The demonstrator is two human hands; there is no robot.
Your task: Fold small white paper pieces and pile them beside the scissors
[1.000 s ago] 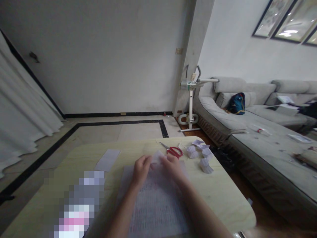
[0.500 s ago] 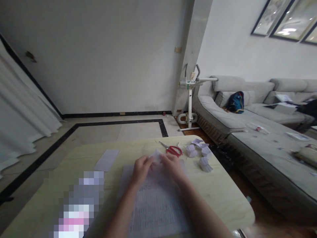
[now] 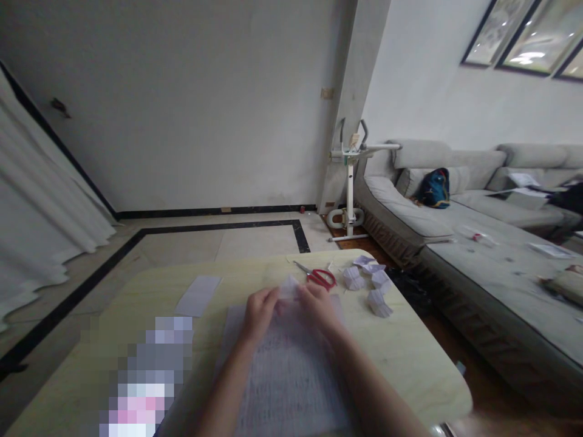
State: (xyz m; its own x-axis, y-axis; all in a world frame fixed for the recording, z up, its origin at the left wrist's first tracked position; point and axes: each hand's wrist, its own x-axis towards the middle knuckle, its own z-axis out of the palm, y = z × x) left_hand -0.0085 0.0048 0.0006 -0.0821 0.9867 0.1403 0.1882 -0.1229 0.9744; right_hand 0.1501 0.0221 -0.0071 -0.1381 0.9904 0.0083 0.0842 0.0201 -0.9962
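At the far edge of the sheet [image 3: 291, 382] on the counter [image 3: 405, 358], the left hand [image 3: 260, 311] and right hand [image 3: 317, 305] pinch the paper [image 3: 289, 287], fingers nearly closed at either side, so it lies between them, about equally near each, peak pointing away (long axis unclear).

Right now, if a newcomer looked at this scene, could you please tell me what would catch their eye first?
Probably the red scissors, on the table just beyond the right hand. Next, that hand and the left hand hold a small paper between them, near the far edge of a large sheet. Several creased papers sit toward the table's far right corner.
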